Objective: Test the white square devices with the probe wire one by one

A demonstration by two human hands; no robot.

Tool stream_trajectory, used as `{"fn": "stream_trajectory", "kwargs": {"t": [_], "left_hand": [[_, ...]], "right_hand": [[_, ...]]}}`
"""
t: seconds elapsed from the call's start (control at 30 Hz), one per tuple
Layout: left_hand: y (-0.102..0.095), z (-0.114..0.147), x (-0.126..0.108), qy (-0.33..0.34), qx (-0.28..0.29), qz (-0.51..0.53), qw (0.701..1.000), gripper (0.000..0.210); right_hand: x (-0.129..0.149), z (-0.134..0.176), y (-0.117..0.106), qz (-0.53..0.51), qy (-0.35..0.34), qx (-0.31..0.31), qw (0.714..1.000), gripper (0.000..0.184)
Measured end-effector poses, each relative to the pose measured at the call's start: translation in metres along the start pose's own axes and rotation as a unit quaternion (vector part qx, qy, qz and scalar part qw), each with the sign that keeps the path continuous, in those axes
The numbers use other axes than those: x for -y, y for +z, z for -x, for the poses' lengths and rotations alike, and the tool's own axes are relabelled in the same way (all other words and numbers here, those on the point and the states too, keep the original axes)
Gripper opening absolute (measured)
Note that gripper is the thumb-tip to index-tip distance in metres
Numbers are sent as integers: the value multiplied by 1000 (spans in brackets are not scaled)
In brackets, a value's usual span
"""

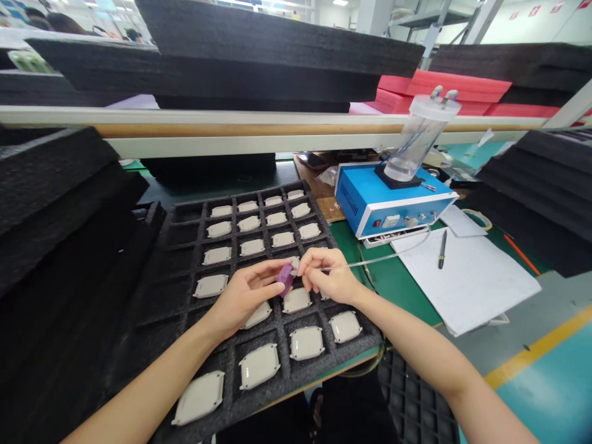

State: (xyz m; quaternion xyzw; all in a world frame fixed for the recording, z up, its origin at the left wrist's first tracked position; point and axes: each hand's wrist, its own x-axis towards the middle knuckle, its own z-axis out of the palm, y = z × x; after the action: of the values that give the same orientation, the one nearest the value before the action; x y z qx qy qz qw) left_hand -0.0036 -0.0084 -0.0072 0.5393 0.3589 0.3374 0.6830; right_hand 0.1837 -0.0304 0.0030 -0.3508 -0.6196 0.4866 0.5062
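Note:
Over the foam tray (185,320), my left hand (250,290) pinches a small purple piece (285,279) between thumb and fingers. Close on its right, my right hand (330,274) is closed on the end of a thin clear tube (383,261); the tube's tip is partly hidden by the fingers. I cannot tell whether tip and purple piece touch. Cream-coloured, watch-shaped housings (259,365) with corner lugs lie one to a pocket in the tray beneath. Both hands cover some of them.
A blue controller box (393,200) carries a clear cylinder (419,139). Papers (467,277) with a pen (443,250) lie at right, by an orange stick (522,254). Black foam trays are stacked at left (60,246) and right (541,191). A shelf edge (296,132) crosses behind.

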Motion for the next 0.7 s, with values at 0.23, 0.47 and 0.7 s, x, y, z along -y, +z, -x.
{"fn": "stream_trajectory", "kwargs": {"t": [0.23, 0.47, 0.7], "left_hand": [[0, 1, 1, 0, 1, 0, 1000, 41], [-1, 1, 1, 3, 3, -1, 1000, 42], [-1, 1, 1, 1, -1, 0, 1000, 43]], "right_hand": [[-1, 0, 0, 4, 1, -2, 1000, 10], [-1, 0, -1, 4, 2, 1, 1000, 10], [-1, 0, 0, 8, 1, -1, 1000, 10]]}}
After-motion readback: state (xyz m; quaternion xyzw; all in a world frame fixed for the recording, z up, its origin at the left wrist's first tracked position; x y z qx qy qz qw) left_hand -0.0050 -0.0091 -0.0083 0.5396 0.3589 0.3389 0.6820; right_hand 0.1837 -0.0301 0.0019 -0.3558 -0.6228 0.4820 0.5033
